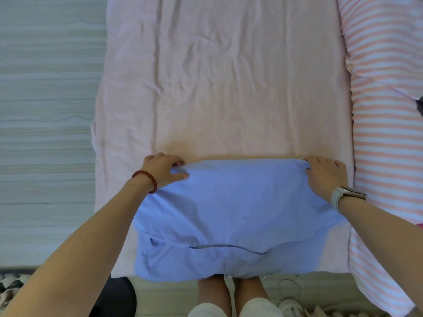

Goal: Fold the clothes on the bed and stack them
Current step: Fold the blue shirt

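Observation:
A light blue garment (233,211) lies folded over on the pink bed (229,88), near its front edge. Its upper layer is doubled back, and a curved seam shows lower down. My left hand (163,168), with a red bead bracelet at the wrist, pinches the far left corner of the folded layer. At the far right corner my right hand (325,175), with a pale watch on the wrist, grips the cloth. Both hands sit on the fold's far edge.
A pink-and-white striped cover (384,124) runs along the bed's right side, with a dark item (420,106) at the frame's right edge. Pale wood-grain floor (45,133) lies left of the bed. My legs and slippers stand at the bed's foot.

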`<state>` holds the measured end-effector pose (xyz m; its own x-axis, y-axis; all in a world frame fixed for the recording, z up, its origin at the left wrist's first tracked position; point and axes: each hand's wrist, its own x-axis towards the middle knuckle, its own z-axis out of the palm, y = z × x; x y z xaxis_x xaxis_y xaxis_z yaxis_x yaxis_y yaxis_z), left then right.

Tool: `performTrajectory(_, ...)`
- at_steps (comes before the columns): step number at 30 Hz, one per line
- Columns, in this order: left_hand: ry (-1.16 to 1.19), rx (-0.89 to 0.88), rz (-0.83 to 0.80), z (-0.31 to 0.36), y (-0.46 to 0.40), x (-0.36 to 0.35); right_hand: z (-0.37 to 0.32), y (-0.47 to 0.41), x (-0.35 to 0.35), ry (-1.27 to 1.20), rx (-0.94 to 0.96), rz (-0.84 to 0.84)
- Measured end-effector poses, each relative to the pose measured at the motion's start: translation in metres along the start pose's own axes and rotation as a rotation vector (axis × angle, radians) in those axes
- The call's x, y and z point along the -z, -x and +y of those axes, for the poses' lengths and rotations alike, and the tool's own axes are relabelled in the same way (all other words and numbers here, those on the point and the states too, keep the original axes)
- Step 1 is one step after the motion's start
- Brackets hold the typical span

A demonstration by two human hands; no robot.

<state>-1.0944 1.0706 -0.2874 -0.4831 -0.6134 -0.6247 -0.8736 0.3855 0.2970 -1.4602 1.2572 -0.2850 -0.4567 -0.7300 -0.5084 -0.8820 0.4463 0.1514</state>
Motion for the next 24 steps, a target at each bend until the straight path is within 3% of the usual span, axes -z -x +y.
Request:
performTrajectory(4, 0.124, 0.008, -0.118, -0.005, -0.009, -0.003, 0.008, -0.002, 0.010, -0.042, 0.049, -0.056)
performTrajectory(9, 0.056, -0.002, -0.246, -0.010, -0.002, -0.001, 0.017, 0.000, 0.028, -0.085, 0.122, -0.058)
performTrajectory(11, 0.080, 0.017, -0.227, -0.008, -0.001, 0.006, 0.016, -0.001, 0.037, -0.094, 0.146, -0.046)
performTrajectory(19, 0.050, -0.009, 0.086, 0.010, -0.021, 0.094, 0.012, -0.032, 0.103, -0.140, 0.137, 0.193)
performTrajectory(24, -0.096, -0.068, 0.517, 0.039, -0.052, 0.166, 0.013, -0.067, 0.166, -0.168, 0.067, 0.447)
